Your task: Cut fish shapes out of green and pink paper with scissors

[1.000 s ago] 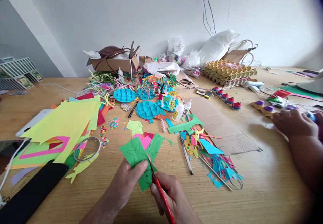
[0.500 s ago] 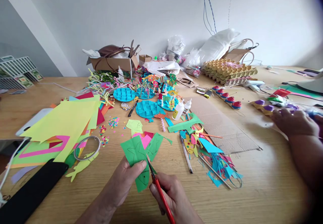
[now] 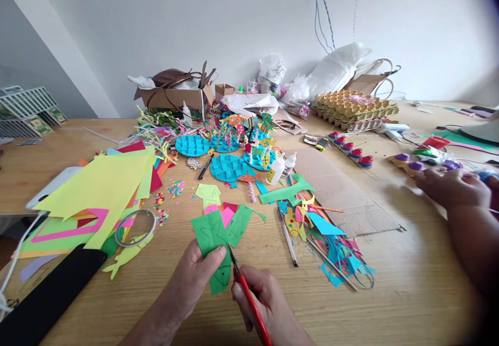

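Between thumb and fingers, my left hand (image 3: 195, 273) pinches a piece of green paper (image 3: 208, 231) with a fish outline drawn on it. My right hand (image 3: 261, 294) grips red-handled scissors (image 3: 251, 299), whose blades meet the right edge of that paper. Just beyond lies another green piece (image 3: 238, 225) with a drawn fish, beside pink paper (image 3: 228, 215) and a pale yellow-green piece (image 3: 208, 194) with a fish drawing. A pen (image 3: 287, 238) rests to the right of the scissors. How far the blades are parted is hard to make out.
Coloured sheets (image 3: 97, 184), a tape roll (image 3: 135, 228) and a black strap-like object (image 3: 58, 294) lie left. Blue discs (image 3: 230, 168) and glue bottles (image 3: 275, 171) stand ahead. Paper scraps (image 3: 339, 255) and cardboard (image 3: 343, 195) are right, where another person's hand (image 3: 452, 186) works near egg-carton pieces (image 3: 407, 164).
My left hand has turned the green paper slightly, its top shifting right. The scissor blades look more closed along its edge. The other person's hand has shifted slightly.
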`<state>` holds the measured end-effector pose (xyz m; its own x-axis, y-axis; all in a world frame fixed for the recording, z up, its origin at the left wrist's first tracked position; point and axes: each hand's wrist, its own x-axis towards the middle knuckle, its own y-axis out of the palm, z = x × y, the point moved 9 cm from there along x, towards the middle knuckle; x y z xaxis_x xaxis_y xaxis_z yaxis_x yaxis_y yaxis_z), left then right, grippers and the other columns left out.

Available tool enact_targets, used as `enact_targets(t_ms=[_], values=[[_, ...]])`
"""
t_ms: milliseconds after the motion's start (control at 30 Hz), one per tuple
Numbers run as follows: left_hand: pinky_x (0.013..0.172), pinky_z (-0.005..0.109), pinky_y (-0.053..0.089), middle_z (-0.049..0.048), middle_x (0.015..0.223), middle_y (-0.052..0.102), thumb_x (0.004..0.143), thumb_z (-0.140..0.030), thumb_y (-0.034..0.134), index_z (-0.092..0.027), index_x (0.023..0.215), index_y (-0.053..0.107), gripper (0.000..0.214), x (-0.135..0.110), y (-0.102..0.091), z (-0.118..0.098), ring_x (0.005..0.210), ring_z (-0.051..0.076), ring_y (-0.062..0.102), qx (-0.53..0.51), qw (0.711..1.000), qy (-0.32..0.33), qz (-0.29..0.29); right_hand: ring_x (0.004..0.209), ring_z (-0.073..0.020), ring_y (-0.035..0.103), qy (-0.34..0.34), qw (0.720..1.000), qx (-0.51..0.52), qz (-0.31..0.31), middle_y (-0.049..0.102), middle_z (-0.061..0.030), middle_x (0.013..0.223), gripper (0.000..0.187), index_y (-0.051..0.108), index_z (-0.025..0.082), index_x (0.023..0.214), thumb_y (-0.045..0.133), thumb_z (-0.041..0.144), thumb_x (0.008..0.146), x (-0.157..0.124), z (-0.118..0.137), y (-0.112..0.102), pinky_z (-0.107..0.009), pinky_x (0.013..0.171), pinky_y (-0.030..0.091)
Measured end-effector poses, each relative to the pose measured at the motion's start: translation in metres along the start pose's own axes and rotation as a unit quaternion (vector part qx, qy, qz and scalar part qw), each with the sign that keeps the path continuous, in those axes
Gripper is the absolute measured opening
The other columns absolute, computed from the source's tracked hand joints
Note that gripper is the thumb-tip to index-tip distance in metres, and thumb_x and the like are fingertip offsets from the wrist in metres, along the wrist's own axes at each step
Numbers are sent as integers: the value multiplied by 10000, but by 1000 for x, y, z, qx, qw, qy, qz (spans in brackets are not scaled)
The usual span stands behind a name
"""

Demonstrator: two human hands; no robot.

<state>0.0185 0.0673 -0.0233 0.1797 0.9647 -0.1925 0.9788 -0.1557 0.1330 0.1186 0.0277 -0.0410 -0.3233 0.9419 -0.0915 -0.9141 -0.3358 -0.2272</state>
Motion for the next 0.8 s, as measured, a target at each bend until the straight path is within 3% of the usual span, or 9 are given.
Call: enact_targets(t_ms=[600, 800], values=[[569, 217, 381, -48, 583, 502, 722, -326, 600, -169, 664, 582, 168, -1, 3, 2, 566, 119, 410, -9, 1000, -22, 2, 476, -89, 273, -15, 1000, -12, -3, 261, 52, 509, 438, 317, 201, 574, 405, 535, 844, -2, 1, -3, -196, 403, 219], [577, 221, 393, -37, 588, 532, 697, -324, 621, -162, 663, 603, 166, 0, 0, 3, 574, 125, 431, -12, 999, -31, -10, 473, -89, 271, -19, 1000, -16, -6, 258, 53, 505, 433, 312, 203, 572, 420, 526, 841, -1, 2, -2, -192, 398, 223]])
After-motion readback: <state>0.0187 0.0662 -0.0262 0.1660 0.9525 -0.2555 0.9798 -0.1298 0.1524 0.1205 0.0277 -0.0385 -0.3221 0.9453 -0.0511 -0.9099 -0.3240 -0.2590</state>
